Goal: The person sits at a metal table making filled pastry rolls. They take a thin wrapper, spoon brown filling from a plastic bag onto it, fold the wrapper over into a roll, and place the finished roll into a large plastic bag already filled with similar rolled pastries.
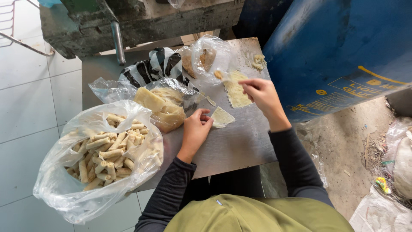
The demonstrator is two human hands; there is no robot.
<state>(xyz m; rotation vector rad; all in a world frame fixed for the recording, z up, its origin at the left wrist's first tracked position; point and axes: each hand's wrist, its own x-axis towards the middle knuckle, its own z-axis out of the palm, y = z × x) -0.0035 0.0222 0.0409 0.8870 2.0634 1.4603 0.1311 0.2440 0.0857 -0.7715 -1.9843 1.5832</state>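
Near the desk's (240, 146) front edge, the left hand (195, 129) presses its fingertips on a small wrapper sheet (223, 117). Farther back, the right hand (259, 92) pinches something small over a flat dough sheet (237, 90). At the front left corner sits a clear bag of rolls (105, 150).

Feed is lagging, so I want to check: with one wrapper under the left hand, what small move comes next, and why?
Probably bring the right hand back to the single wrapper. The left hand pins its corner flat on the metal table, and the wrapper looks bare, while the right hand is up at the flat sheet near the filling bag.
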